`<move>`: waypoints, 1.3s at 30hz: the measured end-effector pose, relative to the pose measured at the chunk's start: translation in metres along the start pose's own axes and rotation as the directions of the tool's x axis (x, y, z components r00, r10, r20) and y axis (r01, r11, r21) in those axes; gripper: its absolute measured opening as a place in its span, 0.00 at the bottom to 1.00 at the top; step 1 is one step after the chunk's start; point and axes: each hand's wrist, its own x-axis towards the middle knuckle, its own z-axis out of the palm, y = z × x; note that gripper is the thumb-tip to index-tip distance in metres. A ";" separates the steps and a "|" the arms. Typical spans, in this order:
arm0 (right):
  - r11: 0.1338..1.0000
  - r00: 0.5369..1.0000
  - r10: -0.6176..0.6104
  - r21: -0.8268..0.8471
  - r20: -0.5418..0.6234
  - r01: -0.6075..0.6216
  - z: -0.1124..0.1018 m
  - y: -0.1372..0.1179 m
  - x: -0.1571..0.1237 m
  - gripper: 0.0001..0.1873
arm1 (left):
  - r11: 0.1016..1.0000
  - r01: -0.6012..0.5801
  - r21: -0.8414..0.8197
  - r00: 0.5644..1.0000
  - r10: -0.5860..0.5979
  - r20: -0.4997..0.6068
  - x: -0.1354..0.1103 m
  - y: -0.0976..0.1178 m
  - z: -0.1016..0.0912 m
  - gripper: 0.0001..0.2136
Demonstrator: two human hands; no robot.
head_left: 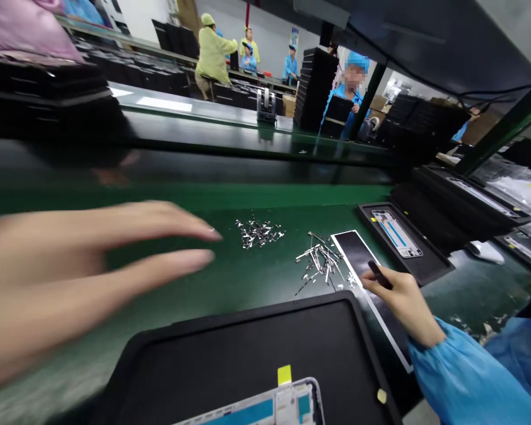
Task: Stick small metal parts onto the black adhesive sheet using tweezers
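Observation:
My left hand (66, 271), large and blurred, is raised at the left. Its thumb and forefinger point right, a little apart, with nothing visible between them. At the right my right hand (400, 298), in a blue sleeve, is closed around a short black stick-like tool (379, 275); its working end is hidden. That hand is over a white-edged dark strip (356, 251). Left of it lie a pile of thin silver and black strips (321, 260) and a pile of smaller bits (259, 234). Nearest me, a phone frame (287, 407) with a yellow tab lies in a black tray (230, 348).
Another black tray (438, 268) at the right holds a phone frame (397, 233). More black trays (460, 200) stand behind it. A raised shelf (194, 127) crosses the back, carrying a tape dispenser (266, 106) and stacked trays (314, 88). Several people are beyond.

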 end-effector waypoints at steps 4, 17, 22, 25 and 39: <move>0.999 0.993 0.000 0.037 0.122 -0.004 0.017 0.007 0.025 0.14 | 0.876 0.009 0.482 0.905 -0.212 0.368 0.060 0.027 0.053 0.06; 0.976 0.994 0.058 0.202 0.093 -0.076 0.021 0.004 0.025 0.19 | 0.859 0.149 0.491 0.803 -0.395 0.447 0.081 -0.012 0.105 0.07; 0.932 0.994 0.048 0.353 0.095 -0.079 0.029 -0.008 0.029 0.17 | 0.928 0.213 0.305 0.855 -0.328 0.402 0.076 0.012 0.096 0.08; 0.875 0.992 0.051 0.474 0.117 -0.100 0.029 -0.019 0.026 0.20 | 0.954 0.264 0.141 0.855 -0.299 0.424 0.072 0.025 0.093 0.08; 0.470 0.940 0.162 0.814 0.302 -0.342 -0.027 -0.036 -0.041 0.12 | 0.704 -0.677 0.214 0.732 0.672 0.107 0.032 0.078 0.135 0.18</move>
